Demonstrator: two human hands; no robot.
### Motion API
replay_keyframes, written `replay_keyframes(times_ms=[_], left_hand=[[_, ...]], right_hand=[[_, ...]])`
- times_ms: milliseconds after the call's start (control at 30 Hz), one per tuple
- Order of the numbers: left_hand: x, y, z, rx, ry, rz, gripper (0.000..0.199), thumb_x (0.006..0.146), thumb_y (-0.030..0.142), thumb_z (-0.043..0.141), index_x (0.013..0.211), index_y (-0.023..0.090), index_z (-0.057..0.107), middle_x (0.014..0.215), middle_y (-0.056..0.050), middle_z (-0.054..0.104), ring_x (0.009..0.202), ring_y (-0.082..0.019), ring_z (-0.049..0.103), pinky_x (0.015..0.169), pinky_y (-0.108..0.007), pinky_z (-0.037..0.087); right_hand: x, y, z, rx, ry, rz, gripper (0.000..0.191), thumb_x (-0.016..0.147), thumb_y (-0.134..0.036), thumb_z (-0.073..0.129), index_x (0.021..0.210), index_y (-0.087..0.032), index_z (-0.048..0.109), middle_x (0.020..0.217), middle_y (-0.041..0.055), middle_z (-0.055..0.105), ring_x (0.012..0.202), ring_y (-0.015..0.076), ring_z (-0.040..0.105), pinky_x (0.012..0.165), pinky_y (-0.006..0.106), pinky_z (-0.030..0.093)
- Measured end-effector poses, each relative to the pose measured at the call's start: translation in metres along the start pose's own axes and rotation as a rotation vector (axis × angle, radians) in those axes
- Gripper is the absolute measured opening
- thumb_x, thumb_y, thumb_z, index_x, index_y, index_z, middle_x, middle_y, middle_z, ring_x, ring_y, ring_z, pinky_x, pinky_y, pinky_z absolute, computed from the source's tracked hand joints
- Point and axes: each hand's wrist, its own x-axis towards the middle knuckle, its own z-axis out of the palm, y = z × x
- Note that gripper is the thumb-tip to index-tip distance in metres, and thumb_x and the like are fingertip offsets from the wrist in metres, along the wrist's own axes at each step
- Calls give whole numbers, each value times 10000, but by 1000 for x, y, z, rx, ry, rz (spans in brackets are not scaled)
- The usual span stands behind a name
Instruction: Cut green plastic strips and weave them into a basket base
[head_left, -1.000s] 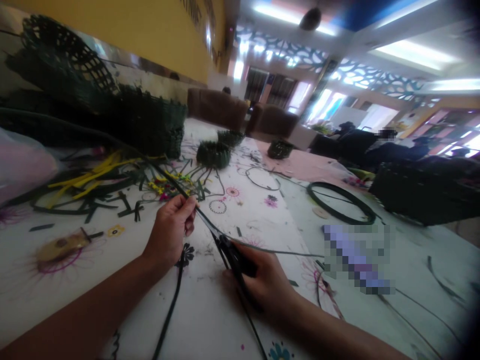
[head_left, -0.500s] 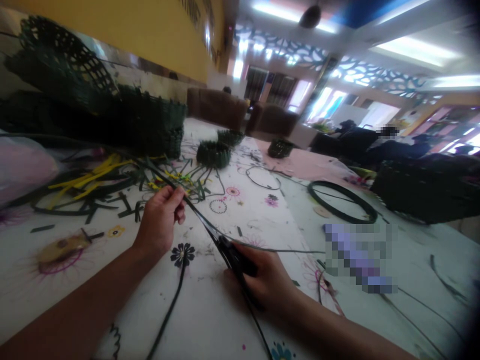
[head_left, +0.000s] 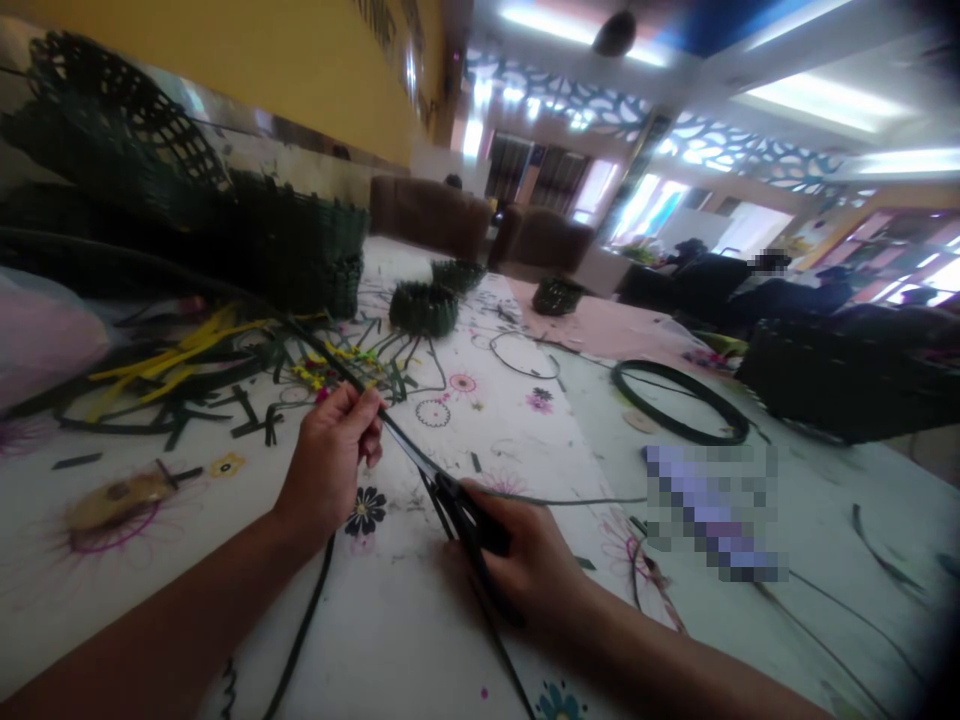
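Observation:
My left hand (head_left: 326, 470) pinches a long dark green strip (head_left: 319, 345) that runs back toward the far left. In my right hand (head_left: 540, 555) is a pair of scissors (head_left: 487, 530) with dark handles. Their blades point up and left along the strip, and the tips lie close to my left fingers. Whether the blades touch the strip's edge or cut into it, I cannot tell. Loose strip lengths hang down toward the near edge, one below my left hand and one below the scissors.
Large dark woven baskets (head_left: 300, 245) stand at the far left, with smaller woven baskets (head_left: 424, 308) beyond. Yellow strips (head_left: 176, 355) and green offcuts lie left. On the right are a coiled green ring (head_left: 679, 402), a dark basket (head_left: 840, 385) and a blurred-out purple object (head_left: 709, 515).
My left hand has shifted slightly right along the strip, nearer the scissors. The loose length beneath it has swung left. My right hand is almost unmoved, and the view has turned slightly.

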Motion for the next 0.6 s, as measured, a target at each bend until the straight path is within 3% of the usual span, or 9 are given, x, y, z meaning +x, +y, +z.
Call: replay_keyframes(times_ms=[167,333,600], left_hand=[[6,2,-3,19,3,-27,170,760,275,686,684,155,592,543,34,460,419,-48,370,373,-166,291],[14,10,-8,30,69,46,185,752,266,700,664,156,580,549,34,449,417,-45,366,368,-162,274],[3,5,-1,17,13,-10,201,769,283,700,679,165,566,557,34,460,406,-45,372,359,-158,271]], right_hand=[[1,6,-1,-51,-14,-1,300,816,-341,662,1058,-171,716,833,22,705,651,135,576,635,250,485],[1,8,0,-82,10,-12,287,815,-300,650,1074,-194,716,849,21,721,706,160,623,664,259,500],[2,2,0,11,28,56,337,773,-323,684,1077,-185,720,860,29,724,747,186,643,732,301,517]])
